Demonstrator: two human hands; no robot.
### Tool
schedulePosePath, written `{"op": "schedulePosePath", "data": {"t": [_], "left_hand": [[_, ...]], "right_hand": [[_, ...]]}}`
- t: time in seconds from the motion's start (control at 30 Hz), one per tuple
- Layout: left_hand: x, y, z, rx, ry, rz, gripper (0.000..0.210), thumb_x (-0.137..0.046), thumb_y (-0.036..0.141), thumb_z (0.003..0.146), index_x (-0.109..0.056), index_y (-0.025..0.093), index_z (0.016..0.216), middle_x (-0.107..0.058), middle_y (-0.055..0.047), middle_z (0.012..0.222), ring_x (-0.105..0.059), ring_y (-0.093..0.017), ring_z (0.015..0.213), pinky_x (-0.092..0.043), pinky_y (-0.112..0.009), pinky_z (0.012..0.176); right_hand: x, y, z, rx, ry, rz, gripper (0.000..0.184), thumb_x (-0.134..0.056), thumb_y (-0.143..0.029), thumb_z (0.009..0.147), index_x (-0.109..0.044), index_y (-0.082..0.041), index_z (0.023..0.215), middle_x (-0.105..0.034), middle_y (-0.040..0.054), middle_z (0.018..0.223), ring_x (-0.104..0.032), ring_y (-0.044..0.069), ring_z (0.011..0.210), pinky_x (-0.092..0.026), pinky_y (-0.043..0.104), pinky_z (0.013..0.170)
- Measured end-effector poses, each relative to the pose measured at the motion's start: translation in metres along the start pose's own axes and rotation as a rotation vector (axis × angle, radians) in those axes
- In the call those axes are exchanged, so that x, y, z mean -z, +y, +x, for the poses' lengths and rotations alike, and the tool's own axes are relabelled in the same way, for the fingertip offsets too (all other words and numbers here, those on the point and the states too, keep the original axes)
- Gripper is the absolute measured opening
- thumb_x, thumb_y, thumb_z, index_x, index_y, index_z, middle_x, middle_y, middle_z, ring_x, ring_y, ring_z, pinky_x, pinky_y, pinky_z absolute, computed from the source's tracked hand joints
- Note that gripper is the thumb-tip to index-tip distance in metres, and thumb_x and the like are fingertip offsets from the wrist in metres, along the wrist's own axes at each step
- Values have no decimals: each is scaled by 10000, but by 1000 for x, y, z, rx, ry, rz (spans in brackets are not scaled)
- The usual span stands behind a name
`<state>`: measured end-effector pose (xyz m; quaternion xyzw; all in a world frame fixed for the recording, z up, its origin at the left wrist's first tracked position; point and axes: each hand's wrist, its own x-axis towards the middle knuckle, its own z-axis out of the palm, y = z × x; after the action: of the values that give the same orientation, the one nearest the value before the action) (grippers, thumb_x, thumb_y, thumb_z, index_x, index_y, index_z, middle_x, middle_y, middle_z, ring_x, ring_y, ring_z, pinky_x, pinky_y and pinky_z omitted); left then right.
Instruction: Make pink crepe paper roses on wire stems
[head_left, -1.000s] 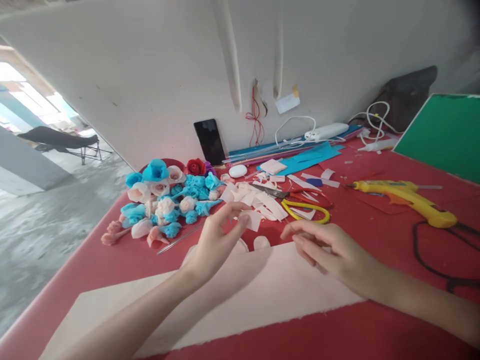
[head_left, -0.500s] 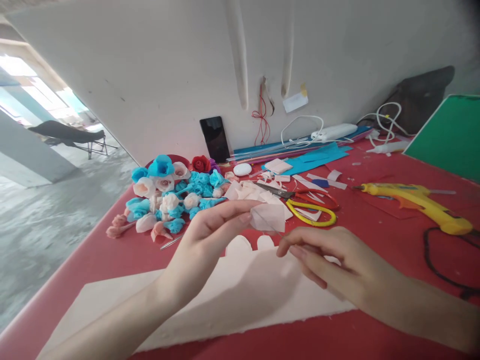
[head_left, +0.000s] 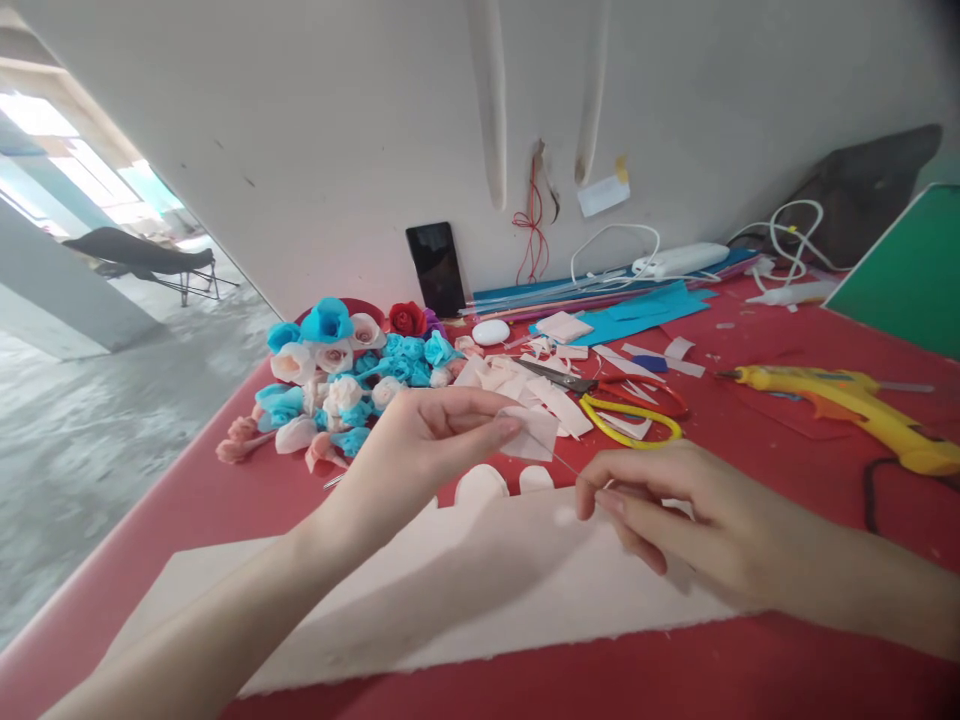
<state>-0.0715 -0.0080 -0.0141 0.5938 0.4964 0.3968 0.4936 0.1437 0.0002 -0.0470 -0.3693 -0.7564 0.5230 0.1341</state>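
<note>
Between the thumb and fingers of my left hand is a small piece of thin pale pink paper. My right hand pinches a thin rod, perhaps wire or a needle, whose far end lies against that paper. Both hands are raised over a large pale sheet on the red table. Small round-ended pale pieces lie at the sheet's far edge. Just beyond the hands are scissors with red and yellow handles, resting among paper scraps.
Blue, pink and white paper flowers are heaped at the left. A yellow glue gun lies at the right, its dark cord below. At the back are a phone against the wall, blue paper, a white power strip and a green board.
My right hand has shifted slightly right, drawing apart from my left, and more of the thin rod shows between them. The paper remains pinched in my left fingers. The view has shifted slightly.
</note>
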Motion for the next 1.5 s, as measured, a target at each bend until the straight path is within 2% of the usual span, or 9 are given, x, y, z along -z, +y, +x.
{"op": "schedulePosePath", "data": {"t": [0.13,0.37,0.6,0.73,0.87,1.03,1.2,1.37,1.5], "left_hand": [[-4,-2,0,79,-8,38,113,-641,290,754,-717,206,755,-728,-5,710,-678,-147,694,-467,-132,510],[-10,-9,4,131,-42,-306,83,-650,211,758,-714,211,706,-682,39,603,-607,-45,544,-436,-83,502],[-11,-11,5,132,-50,-468,112,-602,196,798,-696,185,739,-637,35,602,-602,-54,557,-462,-114,547],[-11,-9,3,103,8,-443,118,-627,229,780,-680,179,687,-599,61,549,-520,-14,459,-389,-72,427],[-11,-7,1,72,-10,-457,129,-611,222,793,-692,177,703,-655,30,627,-597,-43,627,-454,-83,621],[-14,-7,-1,33,-7,-396,130,-594,238,804,-709,186,777,-687,14,682,-609,-74,640,-468,-137,661],[-17,-9,-2,-4,23,-351,131,-592,252,803,-701,183,786,-695,8,700,-632,-110,678,-471,-187,697],[-12,-7,2,55,158,-403,116,-658,257,745,-655,174,663,-636,50,607,-591,-63,618,-451,-148,654],[-5,-3,7,11,194,-477,126,-690,185,707,-634,156,598,-553,71,519,-504,-17,512,-413,-104,557]], "right_hand": [[0,0,4,35,35,38,153,-417,-276,876,-560,-222,885,-486,-39,571,-456,73,504,-346,174,474],[0,-5,19,64,353,120,148,-549,-320,781,-637,-202,791,-575,-3,712,-466,83,583,-338,189,492],[-16,-13,28,-111,191,375,189,-648,-362,723,-670,-212,836,-475,-24,641,-379,67,553,-275,171,446],[-20,-19,28,-135,259,398,248,-669,-427,704,-677,-218,836,-517,-20,680,-375,53,557,-282,169,474],[-21,-23,29,-88,306,431,214,-674,-410,708,-667,-198,739,-500,-32,618,-377,45,543,-310,162,496],[-23,-23,31,-76,346,433,298,-662,-461,700,-623,-168,666,-510,-12,633,-428,69,580,-340,174,509],[-24,-24,32,-63,361,410,314,-647,-425,717,-576,-153,580,-416,-32,532,-341,54,498,-288,177,459],[-22,-21,33,-45,368,358,254,-635,-399,723,-640,-166,622,-493,-15,571,-348,60,502,-260,197,441],[-14,-14,44,-43,488,299,236,-670,-392,668,-657,-158,637,-538,-4,615,-423,76,549,-317,211,491]]}}
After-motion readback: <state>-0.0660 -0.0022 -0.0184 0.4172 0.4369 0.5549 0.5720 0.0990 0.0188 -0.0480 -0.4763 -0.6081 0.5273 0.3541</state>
